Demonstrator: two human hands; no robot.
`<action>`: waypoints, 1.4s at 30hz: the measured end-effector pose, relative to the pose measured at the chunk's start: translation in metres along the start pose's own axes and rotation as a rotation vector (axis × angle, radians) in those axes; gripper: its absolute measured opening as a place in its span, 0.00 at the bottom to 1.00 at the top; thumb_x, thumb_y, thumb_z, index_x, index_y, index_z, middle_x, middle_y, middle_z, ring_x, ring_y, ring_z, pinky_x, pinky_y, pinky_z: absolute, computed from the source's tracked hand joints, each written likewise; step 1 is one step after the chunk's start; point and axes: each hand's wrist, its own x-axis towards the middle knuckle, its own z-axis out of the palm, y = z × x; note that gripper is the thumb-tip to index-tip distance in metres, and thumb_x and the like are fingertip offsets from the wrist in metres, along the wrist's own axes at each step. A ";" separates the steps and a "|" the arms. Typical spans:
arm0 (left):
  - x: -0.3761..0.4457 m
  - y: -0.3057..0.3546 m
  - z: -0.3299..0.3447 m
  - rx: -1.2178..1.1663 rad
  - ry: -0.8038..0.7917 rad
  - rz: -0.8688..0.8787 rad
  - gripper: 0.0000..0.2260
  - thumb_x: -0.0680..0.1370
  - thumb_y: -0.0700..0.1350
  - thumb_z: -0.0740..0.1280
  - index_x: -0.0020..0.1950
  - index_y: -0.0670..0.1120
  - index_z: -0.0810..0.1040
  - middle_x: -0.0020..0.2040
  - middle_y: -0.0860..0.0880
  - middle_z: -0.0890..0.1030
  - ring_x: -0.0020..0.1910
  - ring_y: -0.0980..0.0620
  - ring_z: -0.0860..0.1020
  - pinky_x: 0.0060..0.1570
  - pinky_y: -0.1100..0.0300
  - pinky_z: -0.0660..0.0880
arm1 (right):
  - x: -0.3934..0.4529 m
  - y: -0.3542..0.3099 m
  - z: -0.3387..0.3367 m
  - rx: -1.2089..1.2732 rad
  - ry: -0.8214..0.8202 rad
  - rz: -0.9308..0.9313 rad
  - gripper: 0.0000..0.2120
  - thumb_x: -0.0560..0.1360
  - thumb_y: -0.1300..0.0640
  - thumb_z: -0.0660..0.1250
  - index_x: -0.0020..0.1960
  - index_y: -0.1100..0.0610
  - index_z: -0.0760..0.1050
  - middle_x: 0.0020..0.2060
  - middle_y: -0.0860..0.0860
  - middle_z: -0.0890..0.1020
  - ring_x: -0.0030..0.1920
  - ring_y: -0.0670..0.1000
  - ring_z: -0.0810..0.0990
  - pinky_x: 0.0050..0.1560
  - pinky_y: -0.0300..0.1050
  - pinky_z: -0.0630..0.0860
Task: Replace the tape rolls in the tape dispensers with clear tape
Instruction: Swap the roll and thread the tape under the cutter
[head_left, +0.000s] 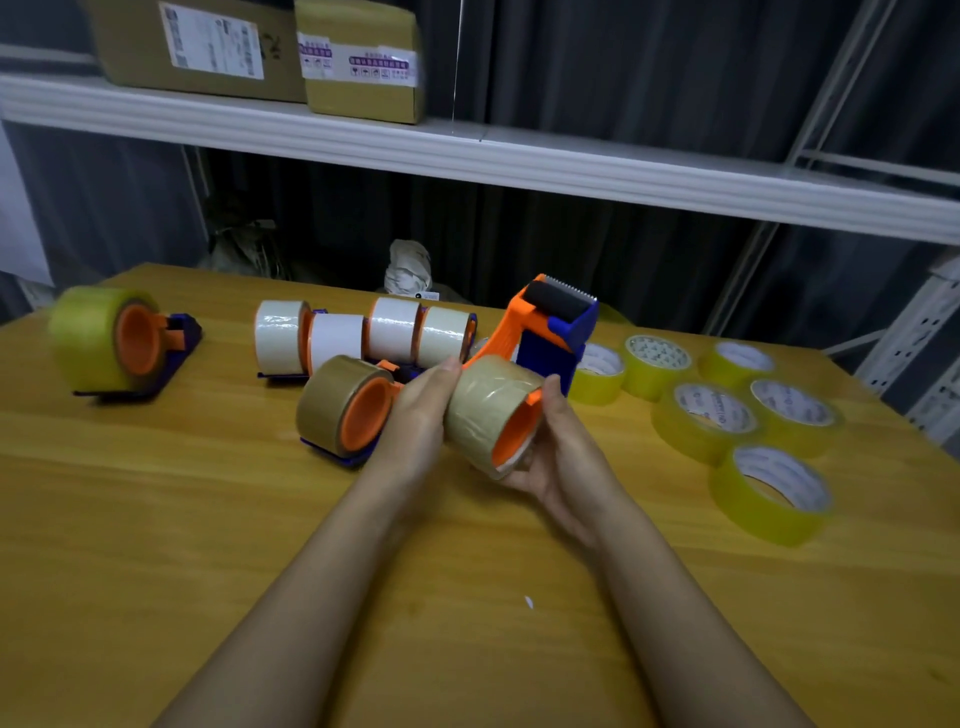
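An orange-and-blue tape dispenser (550, 327) is lifted above the wooden table (260, 545), its toothed blade pointing up. A brown tape roll (485, 405) sits on its orange hub. My left hand (423, 410) grips the roll from the left side. My right hand (556, 457) cups the roll from below and the right, thumb on its rim. Several loose clear tape rolls (706, 415) lie on the table to the right.
Another dispenser with brown tape (337, 408) lies just left of my hands. Behind it stand several dispensers with white tape (363, 338). A dispenser with a clear roll (104, 338) stands far left. A shelf (467, 150) with cardboard boxes (260, 52) hangs overhead.
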 end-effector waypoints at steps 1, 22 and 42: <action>-0.001 -0.001 0.001 0.026 -0.009 -0.005 0.15 0.83 0.47 0.54 0.51 0.41 0.78 0.49 0.38 0.80 0.49 0.45 0.77 0.51 0.52 0.73 | 0.001 0.001 -0.001 0.007 -0.001 0.005 0.48 0.57 0.27 0.71 0.70 0.51 0.68 0.66 0.56 0.76 0.62 0.57 0.78 0.50 0.57 0.80; -0.011 -0.016 0.005 0.476 -0.204 0.093 0.27 0.79 0.43 0.65 0.76 0.49 0.61 0.76 0.55 0.59 0.73 0.63 0.56 0.73 0.58 0.60 | -0.002 0.001 -0.012 0.020 0.192 -0.074 0.25 0.67 0.52 0.72 0.64 0.52 0.74 0.59 0.54 0.80 0.56 0.53 0.82 0.47 0.55 0.82; -0.008 -0.025 0.006 0.646 -0.133 0.277 0.23 0.79 0.41 0.64 0.74 0.49 0.65 0.75 0.52 0.63 0.71 0.65 0.60 0.67 0.73 0.60 | -0.002 0.001 -0.012 -0.388 0.162 -0.336 0.23 0.72 0.44 0.65 0.65 0.48 0.70 0.59 0.45 0.78 0.59 0.43 0.78 0.54 0.37 0.76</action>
